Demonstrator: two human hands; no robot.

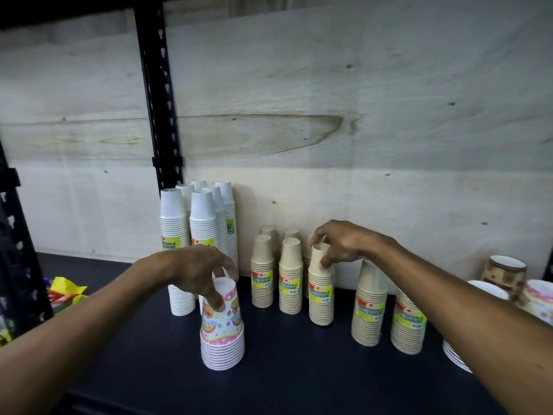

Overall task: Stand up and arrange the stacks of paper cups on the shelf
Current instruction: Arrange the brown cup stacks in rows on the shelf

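On the dark shelf, near its back edge, most of the cup stacks stand upright. A group of tall white cup stacks stands at the back left, next to the black post. A group of small tan cup stacks stands in the middle at the back. Two bigger tan stacks stand more to the right.

The left hand holds the top of a colorful cartoon cup stack with curled fingers. This stack stands alone, nearer the front edge, and I think it needs a spot in a row. The right hand pinches the top of one tan cup stack, which stands just in front of the tan group. So each hand's grip is closed on a stack.

I think the job is more than half done. The two held stacks are not in line yet.

At the right edge more cups show, some with a brown pattern, but the right arm covers part of them and the picture cuts them off. I cannot tell if they stand or lie down. White rims peek out under the arm. Bright packets at the far left are too dark to name.
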